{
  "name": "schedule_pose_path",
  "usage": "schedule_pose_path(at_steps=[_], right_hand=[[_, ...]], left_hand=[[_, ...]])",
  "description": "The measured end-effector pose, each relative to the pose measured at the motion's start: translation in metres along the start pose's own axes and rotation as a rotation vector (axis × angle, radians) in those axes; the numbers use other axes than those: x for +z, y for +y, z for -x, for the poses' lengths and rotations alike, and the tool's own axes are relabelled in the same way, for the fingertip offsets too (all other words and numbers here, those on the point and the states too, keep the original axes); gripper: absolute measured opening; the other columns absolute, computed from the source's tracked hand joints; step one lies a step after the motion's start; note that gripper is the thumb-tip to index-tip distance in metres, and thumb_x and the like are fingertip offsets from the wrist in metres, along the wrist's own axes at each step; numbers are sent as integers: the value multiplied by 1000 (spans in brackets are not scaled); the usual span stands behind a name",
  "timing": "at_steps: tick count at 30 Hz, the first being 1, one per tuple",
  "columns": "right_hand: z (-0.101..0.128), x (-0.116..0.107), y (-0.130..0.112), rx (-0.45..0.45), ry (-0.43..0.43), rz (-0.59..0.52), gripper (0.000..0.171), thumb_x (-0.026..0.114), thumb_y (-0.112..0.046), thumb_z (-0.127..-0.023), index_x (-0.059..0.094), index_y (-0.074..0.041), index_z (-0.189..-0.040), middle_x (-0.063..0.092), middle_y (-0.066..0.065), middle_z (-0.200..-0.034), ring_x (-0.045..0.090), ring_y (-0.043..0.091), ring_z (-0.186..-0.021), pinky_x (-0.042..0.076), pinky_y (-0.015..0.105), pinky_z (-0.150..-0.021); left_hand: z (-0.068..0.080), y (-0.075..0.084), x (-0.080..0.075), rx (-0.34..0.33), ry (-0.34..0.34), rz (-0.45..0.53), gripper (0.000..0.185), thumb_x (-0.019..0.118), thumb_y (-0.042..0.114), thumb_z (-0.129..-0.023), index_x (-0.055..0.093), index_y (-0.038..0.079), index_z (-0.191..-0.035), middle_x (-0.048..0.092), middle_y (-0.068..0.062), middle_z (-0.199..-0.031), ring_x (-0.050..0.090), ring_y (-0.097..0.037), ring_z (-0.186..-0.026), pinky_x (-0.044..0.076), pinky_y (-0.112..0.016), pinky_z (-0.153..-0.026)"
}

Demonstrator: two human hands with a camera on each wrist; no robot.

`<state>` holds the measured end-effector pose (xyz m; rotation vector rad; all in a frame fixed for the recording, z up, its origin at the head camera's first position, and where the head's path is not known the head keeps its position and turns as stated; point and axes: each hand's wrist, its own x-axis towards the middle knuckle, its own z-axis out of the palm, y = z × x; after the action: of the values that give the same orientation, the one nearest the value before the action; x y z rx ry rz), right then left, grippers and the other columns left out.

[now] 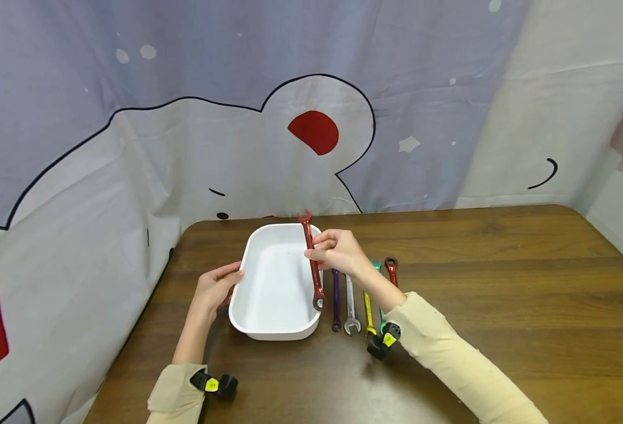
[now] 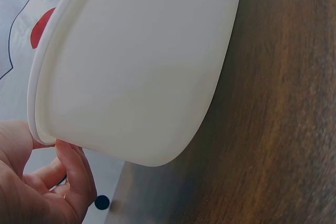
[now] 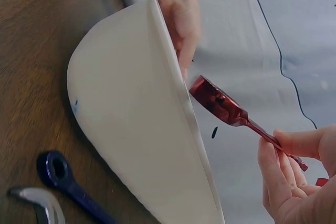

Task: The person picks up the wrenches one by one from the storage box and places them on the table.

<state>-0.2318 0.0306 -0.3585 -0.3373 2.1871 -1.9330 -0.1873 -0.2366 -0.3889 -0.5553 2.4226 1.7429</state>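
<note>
We have the brown wooden surface [image 1: 476, 282] under both hands, backed by a printed cloth [image 1: 184, 88]; between our hands sits the white tub [image 1: 277, 282], the largest thing on it, open side up. Our left hand [image 1: 217, 288] rests against the tub's near-left wall, fingers fairly straight along the rim and thumb at the edge, apparently steadying it; in the left wrist view the fingers [image 2: 73, 171] lie just under the rim, not curled round it. Our right hand [image 1: 338, 250] comes in from the right with the wrist bent and the forearm slanting across the surface; its thumb and fingertips pinch the shaft of the red wrench [image 1: 312, 262] near the middle. The wrench hangs lengthwise over the tub's right edge, open end away from us, ring end [image 3: 210, 95] towards us and just above the rim, seemingly not yet inside; the light pinch suits a thin, slippery shaft. Just right of that hand, a row of smaller wrenches lies side by side on the surface: purple [image 1: 335, 300], silver [image 1: 350, 306], yellow [image 1: 367, 312], green [image 1: 377, 266], and a short red one [image 1: 391, 270].
</note>
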Motion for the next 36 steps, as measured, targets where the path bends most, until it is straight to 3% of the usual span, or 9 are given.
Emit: schedule_pose_path(at_steps=[6,7,13,22,27,36], right_hand=[[6,-13,1,-4,17,39,25,73,-9,-80,63,2,-100,65,-2,-71,63,8,-63,57,30,-61],[14,-13,-10,28,33,55,25,71,-6,-81,61,4,-102,65,-1,-71,63,8,-63,57,30,-62],[18,-26,-6,37,38,71,30,70,-5,-83,58,9,-106,63,-3,-70,61,6,-60,56,26,-59],[26,-41,-2,40,32,68,27,68,-3,-85,55,11,-104,65,-1,-74,62,7,-61,57,29,-62],[30,-52,2,53,37,81,27,67,-2,-85,54,12,-105,65,1,-76,63,7,-65,58,39,-71],[37,-72,9,78,51,136,28,67,-6,-85,54,10,-106,66,-1,-75,62,6,-65,57,29,-63]], left_hand=[[0,-1,0,-1,1,6,44,62,26,-93,57,10,-133,67,-2,-104,58,-5,-74,46,-21,-60],[0,-1,0,0,1,6,44,62,26,-93,57,10,-133,67,-2,-104,58,-6,-74,46,-21,-60],[0,-1,0,5,-2,8,44,63,25,-92,58,9,-133,67,1,-100,58,-4,-72,46,-21,-59],[0,-1,0,4,3,2,43,62,25,-93,58,10,-133,67,0,-98,56,-5,-71,45,-21,-58],[0,-1,1,-1,3,-3,43,62,25,-93,58,10,-133,67,-2,-102,56,-5,-72,45,-22,-59],[-1,-2,0,-3,6,-1,43,63,27,-93,58,12,-133,66,3,-99,57,-5,-74,46,-22,-61]])
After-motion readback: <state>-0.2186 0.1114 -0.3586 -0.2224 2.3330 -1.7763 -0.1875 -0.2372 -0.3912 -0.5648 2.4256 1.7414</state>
